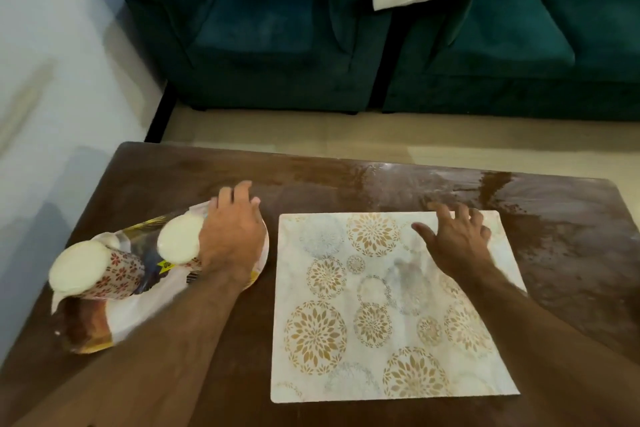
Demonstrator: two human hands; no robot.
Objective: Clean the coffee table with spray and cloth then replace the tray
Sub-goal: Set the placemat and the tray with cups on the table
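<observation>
Tray (114, 319) under gripping left hand (232, 236); right hand (457, 239) flat on mat (381, 322).

Two bare forearms enter from bottom edge, no sleeves in view. Left hand (231, 236) and right hand (457, 239) bare: no gloves, rings, watch or wristband visible. Fine hair along forearms. Rest of person out of frame.

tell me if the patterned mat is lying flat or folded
Flat. The patterned mat lies fully spread on the coffee table, all its edges down, with the right hand resting open near its far edge.
</observation>
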